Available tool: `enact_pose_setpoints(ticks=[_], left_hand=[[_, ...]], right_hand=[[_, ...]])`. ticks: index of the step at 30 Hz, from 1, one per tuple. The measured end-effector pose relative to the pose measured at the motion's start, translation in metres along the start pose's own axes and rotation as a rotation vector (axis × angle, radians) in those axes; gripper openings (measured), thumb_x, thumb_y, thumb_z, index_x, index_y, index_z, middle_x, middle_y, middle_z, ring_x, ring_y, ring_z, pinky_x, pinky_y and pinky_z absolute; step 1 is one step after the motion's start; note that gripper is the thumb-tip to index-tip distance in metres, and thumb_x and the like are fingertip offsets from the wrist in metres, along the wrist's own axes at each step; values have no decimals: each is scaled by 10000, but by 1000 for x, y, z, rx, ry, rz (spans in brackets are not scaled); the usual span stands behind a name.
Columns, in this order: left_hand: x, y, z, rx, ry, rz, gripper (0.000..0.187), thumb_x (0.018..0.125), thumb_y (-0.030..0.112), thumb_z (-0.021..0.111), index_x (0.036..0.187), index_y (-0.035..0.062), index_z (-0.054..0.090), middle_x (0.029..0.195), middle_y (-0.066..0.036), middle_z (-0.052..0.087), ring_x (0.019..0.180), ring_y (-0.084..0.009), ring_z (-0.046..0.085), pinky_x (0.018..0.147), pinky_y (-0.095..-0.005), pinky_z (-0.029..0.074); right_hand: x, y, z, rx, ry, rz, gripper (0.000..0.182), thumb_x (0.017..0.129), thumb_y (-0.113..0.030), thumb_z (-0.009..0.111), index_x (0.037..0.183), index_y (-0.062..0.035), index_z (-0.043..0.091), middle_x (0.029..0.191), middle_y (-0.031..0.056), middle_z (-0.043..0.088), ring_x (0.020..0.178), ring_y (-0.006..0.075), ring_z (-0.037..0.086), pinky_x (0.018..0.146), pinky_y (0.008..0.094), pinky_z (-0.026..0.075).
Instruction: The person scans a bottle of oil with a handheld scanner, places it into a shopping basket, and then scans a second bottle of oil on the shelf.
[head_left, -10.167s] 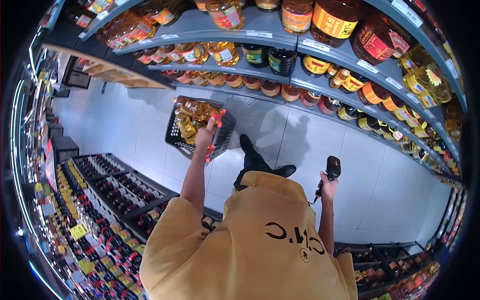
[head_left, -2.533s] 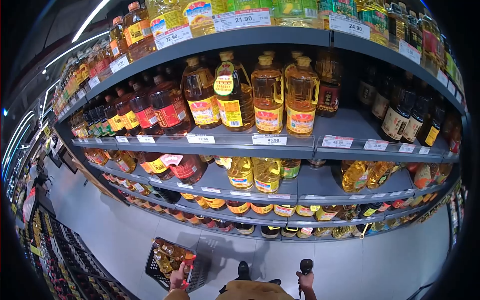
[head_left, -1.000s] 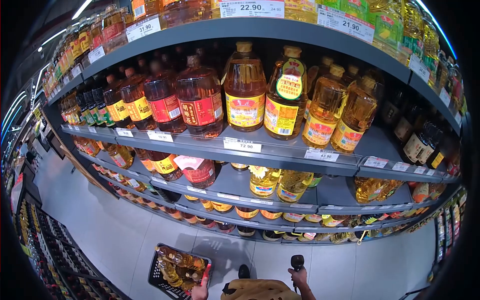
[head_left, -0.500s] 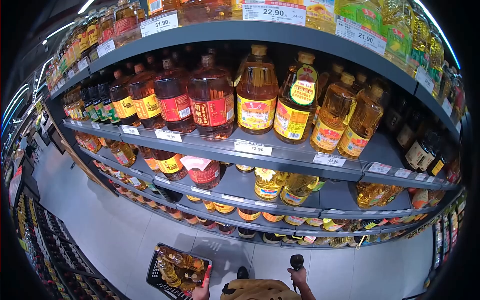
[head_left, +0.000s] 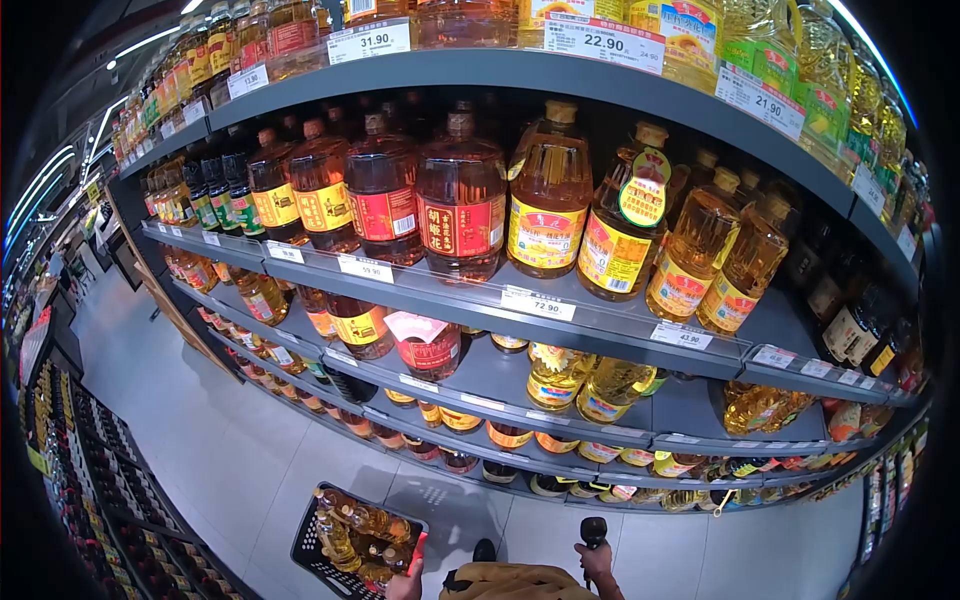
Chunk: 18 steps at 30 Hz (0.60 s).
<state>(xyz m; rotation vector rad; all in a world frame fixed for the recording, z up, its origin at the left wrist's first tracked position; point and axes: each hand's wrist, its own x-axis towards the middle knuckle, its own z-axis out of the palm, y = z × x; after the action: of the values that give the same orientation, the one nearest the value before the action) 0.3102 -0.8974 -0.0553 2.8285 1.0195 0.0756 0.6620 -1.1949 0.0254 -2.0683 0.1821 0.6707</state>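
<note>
Low in the view, my left hand [head_left: 404,586] is closed round the red handle [head_left: 419,550] of a black shopping basket [head_left: 300,545]. Several bottles of golden cooking oil [head_left: 340,545] lie inside the basket. To the right, my right hand [head_left: 598,563] grips a black handheld device [head_left: 594,531] with a rounded head, its exact kind unclear. A strip of tan clothing [head_left: 520,580] and the tip of a dark shoe [head_left: 485,550] show between the hands.
A curved grey shelf unit [head_left: 640,325] fills the view ahead, stacked with oil bottles [head_left: 462,210] and price tags [head_left: 538,303]. Dark racks of bottles [head_left: 110,500] stand at the left. Pale floor tiles [head_left: 250,450] run between them.
The view has turned slightly, so the shelves sit a little further right and lower. Both hands keep their grips, with the basket and device almost in the same place.
</note>
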Motion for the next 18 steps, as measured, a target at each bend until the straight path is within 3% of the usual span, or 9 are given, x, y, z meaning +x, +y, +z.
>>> enact_pose_setpoints(ticks=[10,15,18], left_hand=[[24,2,-8,-104,-63,-61,419,934,309,584,1256,44,624,627,-80,490,512,-202,477,468,-362,394],[50,19,-26,-237,-132,-210,433,931,331,586,1243,34,630,641,-84,504,524,-202,486,479,-361,400],[71,31,-39,-324,-170,-331,443,930,345,588,1235,28,633,649,-86,512,531,-202,492,485,-360,404]], right_hand=[[-2,0,-1,-12,-6,-9,408,768,-210,801,1059,3,609,655,67,626,514,158,600,474,326,507],[-2,5,-5,-21,-15,-2,386,762,-234,808,1017,-7,629,644,58,626,516,148,598,486,322,496],[12,33,1,-4,42,-141,386,760,-243,808,1018,-14,634,649,56,630,524,146,603,492,320,496]])
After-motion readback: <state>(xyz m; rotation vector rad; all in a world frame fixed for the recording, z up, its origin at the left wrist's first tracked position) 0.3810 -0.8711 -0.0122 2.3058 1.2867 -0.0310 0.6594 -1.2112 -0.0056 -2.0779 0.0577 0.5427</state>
